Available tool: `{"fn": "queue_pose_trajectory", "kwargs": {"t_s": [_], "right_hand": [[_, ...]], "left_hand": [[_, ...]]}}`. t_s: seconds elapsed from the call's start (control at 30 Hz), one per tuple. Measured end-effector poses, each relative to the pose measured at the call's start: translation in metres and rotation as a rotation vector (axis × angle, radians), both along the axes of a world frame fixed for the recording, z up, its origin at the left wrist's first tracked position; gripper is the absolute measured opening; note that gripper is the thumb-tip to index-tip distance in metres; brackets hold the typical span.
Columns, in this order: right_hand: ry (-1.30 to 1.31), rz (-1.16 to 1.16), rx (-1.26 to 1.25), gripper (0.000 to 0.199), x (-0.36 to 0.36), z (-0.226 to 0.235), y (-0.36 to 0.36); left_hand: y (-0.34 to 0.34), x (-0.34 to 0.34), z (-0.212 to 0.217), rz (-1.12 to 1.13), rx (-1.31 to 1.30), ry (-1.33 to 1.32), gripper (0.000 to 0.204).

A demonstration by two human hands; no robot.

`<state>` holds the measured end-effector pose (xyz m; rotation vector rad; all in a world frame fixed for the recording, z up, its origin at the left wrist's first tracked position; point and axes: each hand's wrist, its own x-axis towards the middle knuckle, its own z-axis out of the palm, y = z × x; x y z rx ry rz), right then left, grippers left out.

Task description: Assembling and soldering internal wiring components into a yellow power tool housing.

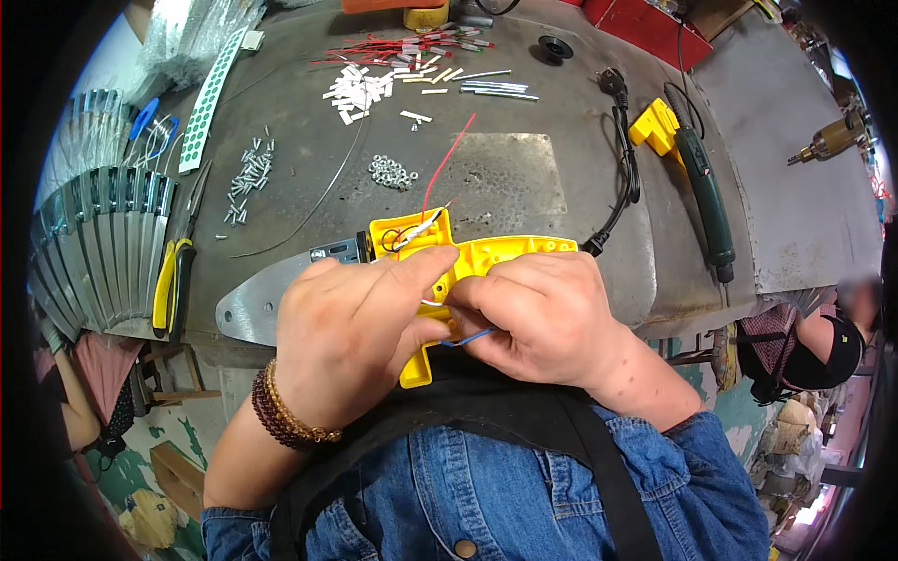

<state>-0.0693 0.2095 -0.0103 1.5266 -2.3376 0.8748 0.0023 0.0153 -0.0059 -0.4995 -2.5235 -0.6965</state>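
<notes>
A yellow plastic tool housing (486, 254) with a flat metal plate (251, 304) at its left end lies at the near edge of the grey workbench (524, 178). My left hand (351, 332) grips the housing's handle, thumb pressed on its open inside. My right hand (543, 313) holds the housing from the right and pinches thin blue and white wires (468, 337) near its middle. A red wire (444, 168) runs out of the housing's top, away from me. A black power cord (625, 159) leaves its right end.
Yellow-handled pliers (171, 285) and stacked metal plates (94, 234) lie at the left. Screws (248, 178), nuts (393, 173), white sleeves (360, 89) and red wires (393, 47) are scattered further back. A green electric screwdriver (706, 192) lies at the right. Another person (814, 341) sits at the lower right.
</notes>
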Motion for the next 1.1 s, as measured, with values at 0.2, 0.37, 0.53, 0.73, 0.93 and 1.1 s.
{"fn": "queue_pose_trajectory", "kwargs": {"t_s": [0.2, 0.37, 0.53, 0.73, 0.93, 1.1], "right_hand": [[-0.046, 0.014, -0.032, 0.019, 0.001, -0.002, 0.001], [-0.530, 0.073, -0.220, 0.011, -0.011, 0.016, 0.013], [-0.718, 0.061, -0.386, 0.012, -0.017, 0.014, 0.024], [-0.640, 0.058, -0.265, 0.014, -0.030, 0.022, 0.034], [-0.774, -0.094, -0.214, 0.014, -0.028, 0.032, 0.024], [-0.838, -0.230, -0.251, 0.015, -0.034, 0.021, 0.016]], "left_hand": [[-0.008, 0.006, -0.008, -0.034, -0.028, 0.025, 0.033], [-0.008, 0.002, -0.006, -0.062, 0.016, 0.051, 0.025], [-0.007, 0.000, -0.008, -0.060, 0.065, 0.105, 0.022], [-0.012, -0.013, 0.018, -0.191, 0.261, -0.128, 0.098], [-0.010, -0.075, 0.022, 0.083, 0.332, -0.615, 0.034], [0.007, -0.056, 0.012, -0.028, 0.396, -0.365, 0.018]]}}
